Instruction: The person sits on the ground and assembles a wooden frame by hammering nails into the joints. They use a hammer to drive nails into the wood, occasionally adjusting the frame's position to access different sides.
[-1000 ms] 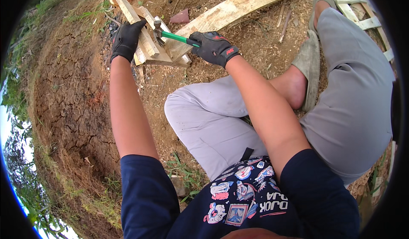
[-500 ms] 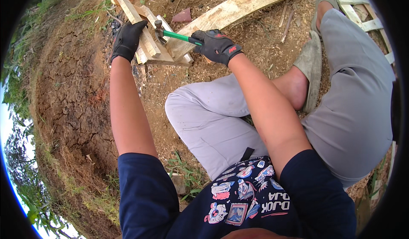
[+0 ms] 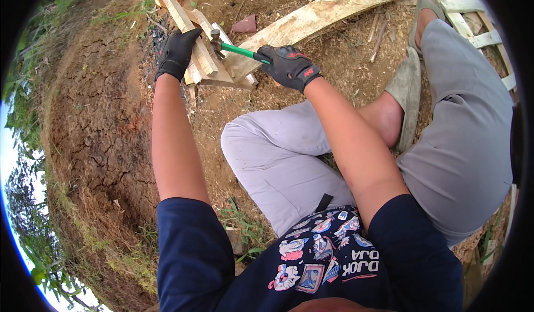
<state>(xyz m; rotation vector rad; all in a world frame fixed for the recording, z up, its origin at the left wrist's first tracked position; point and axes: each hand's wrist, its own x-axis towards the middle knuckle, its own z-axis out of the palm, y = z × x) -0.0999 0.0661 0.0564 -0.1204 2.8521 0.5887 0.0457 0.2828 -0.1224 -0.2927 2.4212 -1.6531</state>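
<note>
In a black glove, my right hand [image 3: 288,66] is wrapped round the grip of a claw hammer [image 3: 238,50] with a green handle. The hammer's metal head is at the side of a pale wooden batten [image 3: 188,25], among several pieces of wood joined into a small frame. My left hand [image 3: 177,52], gloved in black too, is closed over the batten from its left side. Part of the left fingers is hidden behind the wood. Whether a nail stands under the hammer head cannot be made out.
A long pale plank [image 3: 328,11] runs from the small frame to the far right. A reddish-brown scrap [image 3: 244,24] lies beyond the hammer. White slats [image 3: 473,25] stand at the far right. My bent knee [image 3: 245,139] is below the right arm; cracked earth [image 3: 94,117] rises at the left.
The hands, hammer and wooden frame appear slightly further right and lower in the picture, as does the ground. Both hands keep their hold; the hammer head stays close to the batten.
</note>
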